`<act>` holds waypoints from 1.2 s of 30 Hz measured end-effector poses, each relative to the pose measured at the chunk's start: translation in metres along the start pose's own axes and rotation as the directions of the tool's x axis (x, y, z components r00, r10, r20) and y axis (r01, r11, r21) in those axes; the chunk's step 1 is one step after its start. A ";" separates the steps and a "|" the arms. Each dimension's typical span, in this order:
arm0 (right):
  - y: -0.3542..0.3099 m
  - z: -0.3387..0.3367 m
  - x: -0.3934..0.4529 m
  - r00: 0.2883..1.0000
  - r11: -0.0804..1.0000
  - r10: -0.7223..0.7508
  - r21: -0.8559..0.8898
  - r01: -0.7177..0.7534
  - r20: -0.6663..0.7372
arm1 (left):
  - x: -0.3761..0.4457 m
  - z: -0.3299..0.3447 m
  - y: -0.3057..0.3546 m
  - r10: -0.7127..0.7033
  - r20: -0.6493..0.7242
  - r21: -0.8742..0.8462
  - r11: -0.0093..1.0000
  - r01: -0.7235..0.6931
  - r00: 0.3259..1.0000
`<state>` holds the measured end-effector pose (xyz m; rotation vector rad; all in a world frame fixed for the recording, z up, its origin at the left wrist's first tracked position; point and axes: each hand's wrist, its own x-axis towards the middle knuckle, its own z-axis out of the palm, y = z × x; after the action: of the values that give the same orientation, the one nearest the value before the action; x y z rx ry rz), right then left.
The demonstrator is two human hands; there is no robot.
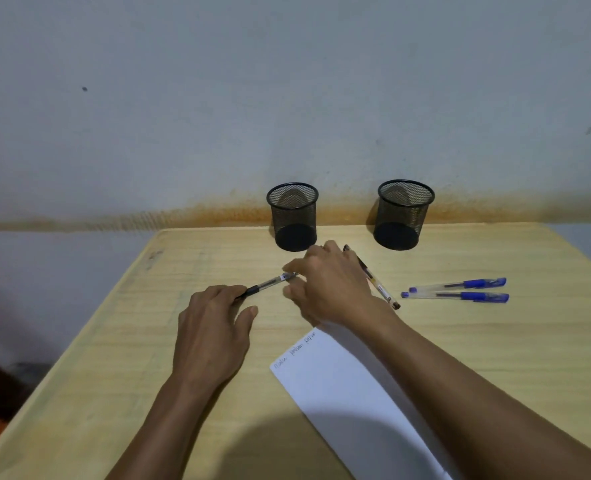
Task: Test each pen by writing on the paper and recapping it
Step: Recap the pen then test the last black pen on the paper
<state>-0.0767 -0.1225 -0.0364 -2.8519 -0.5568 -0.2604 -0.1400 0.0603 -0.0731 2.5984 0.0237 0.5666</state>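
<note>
A clear pen with a black grip (270, 283) is held just above the wooden table (495, 358), between my two hands. My left hand (214, 327) grips its black grip end, and the tip is hidden under the fingers. My right hand (328, 285) pinches the other end between fingertips and thumb. I cannot tell whether the cap is on. A dark pen (379, 287) lies on the table behind my right hand. Two blue capped pens (460, 284) (460, 296) lie side by side to the right. White paper (339, 393) with a line of handwriting near its top edge lies under my right forearm.
Two black mesh pen cups (293, 216) (403, 214) stand at the table's far edge against the wall; nothing shows inside them. The table's left edge runs diagonally toward the lower left.
</note>
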 end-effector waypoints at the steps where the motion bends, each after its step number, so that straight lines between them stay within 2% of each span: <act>1: -0.001 0.004 0.003 1.000 1.000 -0.005 -0.002 0.005 0.015 | 0.001 0.000 0.000 -0.004 -0.006 -0.004 1.000 0.004 1.000; 6: 0.003 0.014 0.011 0.999 0.999 -0.048 0.025 0.048 -0.026 | 0.003 0.002 -0.002 -0.019 -0.034 -0.040 0.999 0.017 0.999; 9: 0.007 0.015 0.012 0.994 0.993 -0.113 0.027 0.113 -0.012 | 0.004 0.000 -0.004 0.015 -0.011 0.015 1.000 -0.015 1.000; 12: 0.012 0.010 0.005 0.987 0.987 -0.159 0.040 0.158 0.011 | 0.002 -0.004 -0.003 0.050 -0.003 -0.001 0.999 -0.050 0.999; 15: 0.020 -0.005 -0.012 0.992 0.972 -0.123 0.201 0.123 -0.016 | -0.004 -0.013 0.004 0.096 -0.042 -0.107 0.989 -0.100 0.994; 17: 0.024 -0.022 -0.026 0.998 0.880 -0.030 0.471 0.055 -0.059 | -0.011 -0.022 0.016 0.078 -0.067 -0.243 0.966 -0.092 0.995; 18: 0.025 -0.033 -0.035 0.996 0.766 0.041 0.643 0.018 -0.077 | -0.014 -0.027 0.023 0.051 -0.065 -0.324 0.944 -0.069 0.997; 20: 0.025 -0.052 -0.055 0.985 0.436 0.168 0.899 -0.033 -0.046 | -0.020 -0.035 0.040 0.005 -0.044 -0.460 0.888 -0.025 0.999; 21: 0.024 -0.056 -0.063 0.981 0.304 0.193 0.951 -0.055 -0.005 | -0.022 -0.038 0.049 -0.005 -0.029 -0.508 0.861 -0.010 1.000; 22: 0.021 -0.059 -0.071 0.981 0.226 0.193 0.971 -0.075 0.030 | -0.025 -0.040 0.057 -0.001 -0.009 -0.546 0.838 -0.004 1.000; 24: 0.014 -0.058 -0.084 0.979 0.194 0.192 0.976 -0.102 0.064 | -0.028 -0.043 0.073 0.052 0.013 -0.573 0.819 -0.036 0.999; 28: 0.014 -0.056 -0.101 0.955 0.117 0.293 0.989 -0.092 0.054 | -0.036 -0.042 0.093 0.115 0.007 -0.504 0.858 -0.096 0.993; 31: 0.023 -0.060 -0.111 0.955 0.131 0.293 0.988 -0.088 0.046 | -0.042 -0.045 0.100 0.152 0.010 -0.454 0.881 -0.131 0.988; 34: 0.030 -0.066 -0.117 0.967 0.146 0.252 0.987 -0.064 0.025 | -0.043 -0.049 0.105 0.165 0.109 -0.474 0.876 -0.095 0.980; 36: 0.046 -0.076 -0.117 0.929 0.034 0.369 0.999 0.000 -0.012 | -0.040 -0.053 0.094 0.128 0.148 -0.493 0.869 -0.039 0.981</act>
<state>-0.1755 -0.2243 0.0029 -1.3457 -0.1132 -0.1074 -0.2056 -0.0041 -0.0032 2.1448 -0.2614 0.3149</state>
